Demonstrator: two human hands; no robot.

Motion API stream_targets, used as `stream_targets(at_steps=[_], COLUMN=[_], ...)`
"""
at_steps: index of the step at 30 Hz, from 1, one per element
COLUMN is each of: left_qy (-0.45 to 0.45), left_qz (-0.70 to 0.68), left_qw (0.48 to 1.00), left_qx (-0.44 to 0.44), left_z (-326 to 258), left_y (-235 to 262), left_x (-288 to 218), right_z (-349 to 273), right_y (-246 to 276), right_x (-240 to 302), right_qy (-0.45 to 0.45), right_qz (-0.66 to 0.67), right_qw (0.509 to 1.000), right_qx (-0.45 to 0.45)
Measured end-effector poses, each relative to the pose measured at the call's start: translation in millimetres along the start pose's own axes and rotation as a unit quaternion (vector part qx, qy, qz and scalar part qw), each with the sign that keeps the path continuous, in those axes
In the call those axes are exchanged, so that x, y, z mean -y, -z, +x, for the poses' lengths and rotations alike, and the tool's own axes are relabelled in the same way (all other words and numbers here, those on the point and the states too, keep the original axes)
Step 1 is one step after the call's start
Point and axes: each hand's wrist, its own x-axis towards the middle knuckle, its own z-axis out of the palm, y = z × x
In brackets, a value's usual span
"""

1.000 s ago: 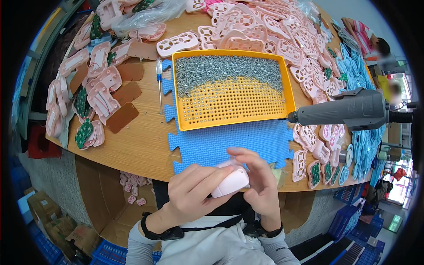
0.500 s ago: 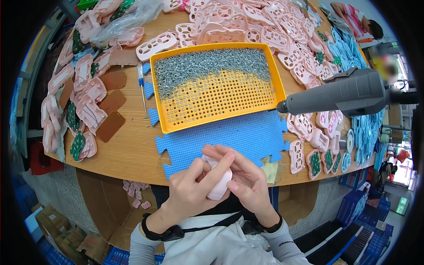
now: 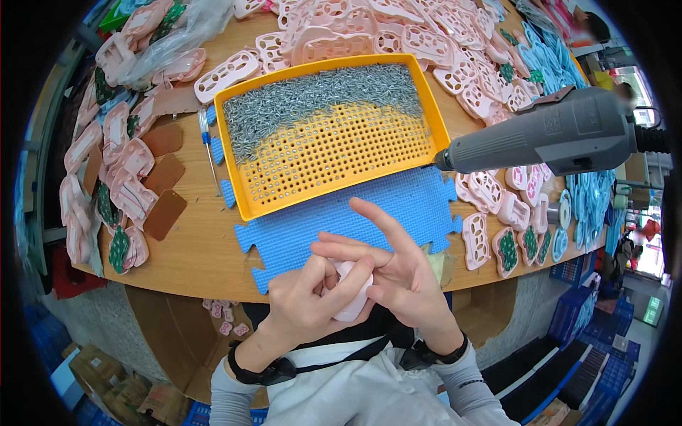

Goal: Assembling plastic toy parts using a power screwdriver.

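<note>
Close to my body, my left hand (image 3: 309,302) and my right hand (image 3: 387,273) together hold a small pale pink plastic piece (image 3: 349,302). The left fingers wrap over it from the left. The right thumb and fingers pinch it from the right, with the index finger stretched out over the blue foam mat (image 3: 398,206). Most of the piece is hidden by my fingers. Beyond the mat lies a yellow perforated tray (image 3: 334,135) half covered with small grey screws (image 3: 312,99).
A grey electric screwdriver (image 3: 554,135) hangs at the right, its tip near the tray's corner. Piles of pink plastic shells (image 3: 426,42) fill the table's far side and left edge, with brown plates (image 3: 165,213) and a blue-handled tool (image 3: 206,135). More shells (image 3: 504,234) lie at the right.
My view has shifted, so the tray and table sit differently in the picture. My hands stay together on the pink piece; the right index finger now points outward over the mat.
</note>
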Motion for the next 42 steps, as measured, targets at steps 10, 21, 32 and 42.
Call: stream_targets(at_steps=[10, 21, 32, 42], left_qy=[-0.016, -0.045, -0.033, -0.022], left_qz=[0.006, -0.107, -0.145, -0.230], left_qw=[1.000, 0.993, 0.988, 0.972], left_qx=[-0.003, 0.010, 0.052, 0.045], left_z=[1, 6, 10, 7], left_y=[-1, -17, -21, -15], left_x=[3, 6, 6, 16], right_z=[3, 5, 3, 4], right_y=[3, 9, 9, -2], right_x=[6, 18, 23, 12], right_qy=[-0.026, -0.084, -0.071, -0.044], right_qz=[0.004, 0.089, 0.028, 0.033], right_qw=[1.000, 0.992, 0.997, 0.998], right_qx=[-0.001, -0.022, -0.012, -0.026])
